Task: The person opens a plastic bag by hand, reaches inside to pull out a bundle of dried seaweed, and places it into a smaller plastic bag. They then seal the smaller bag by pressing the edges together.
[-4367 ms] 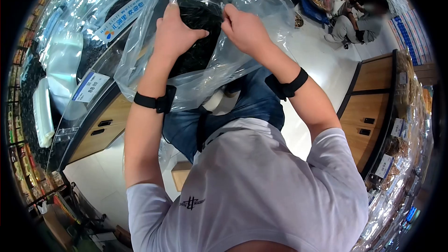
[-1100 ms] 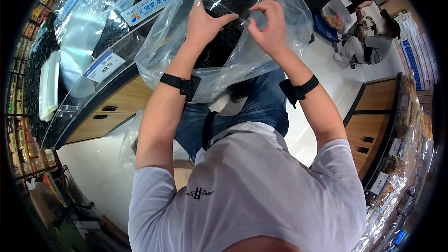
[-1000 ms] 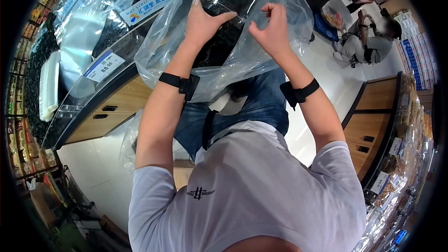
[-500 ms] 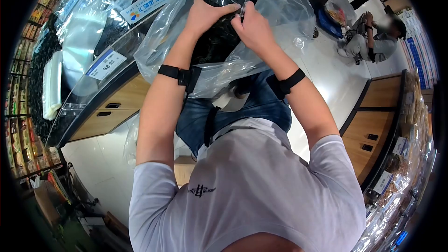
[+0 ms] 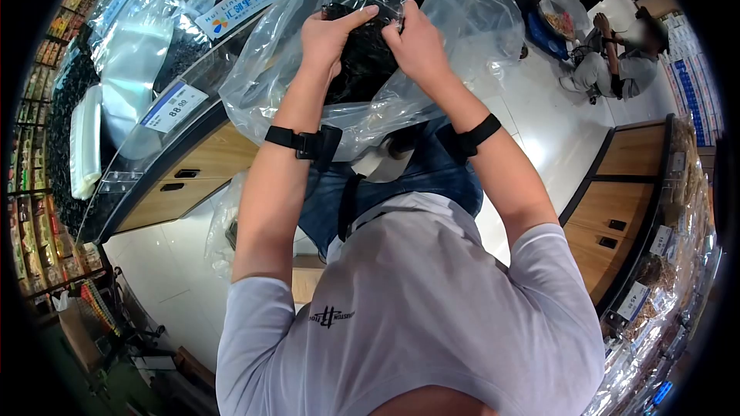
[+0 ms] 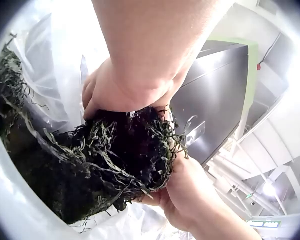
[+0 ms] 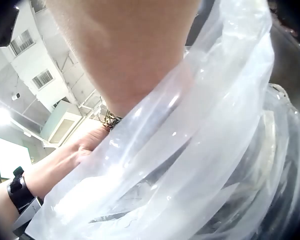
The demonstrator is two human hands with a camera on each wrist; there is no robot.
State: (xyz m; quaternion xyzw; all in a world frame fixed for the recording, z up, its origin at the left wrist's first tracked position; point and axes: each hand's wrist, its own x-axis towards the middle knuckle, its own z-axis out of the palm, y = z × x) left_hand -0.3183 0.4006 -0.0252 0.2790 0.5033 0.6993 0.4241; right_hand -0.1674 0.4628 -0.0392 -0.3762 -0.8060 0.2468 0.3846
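Observation:
A large clear plastic bag (image 5: 258, 92) hangs open before me with dark, stringy dried seaweed (image 5: 361, 73) in its mouth. My left hand (image 5: 325, 40) grips a bunch of it, thumb laid across the top and fingers tucked behind. Beside it, my right hand (image 5: 420, 42) pinches the bunch at its right side, where a shiny bit of plastic shows by the fingertips. In the left wrist view the seaweed (image 6: 125, 150) spans both hands, with loose curly strands. The bag's film (image 7: 160, 165) covers most of my right hand in the right wrist view.
On the left stands a counter with a price tag (image 5: 176, 106), a roll of clear bags (image 5: 86, 142) and a blue-white sign (image 5: 247, 6). Wooden cabinets (image 5: 609, 185) line the right. A person (image 5: 628, 69) sits at the upper right near a bag of goods (image 5: 561, 15).
My right hand, raised apart with bent fingers about a second ago, has come left and down to pinch beside the left thumb. My left fingers have drawn in round the seaweed.

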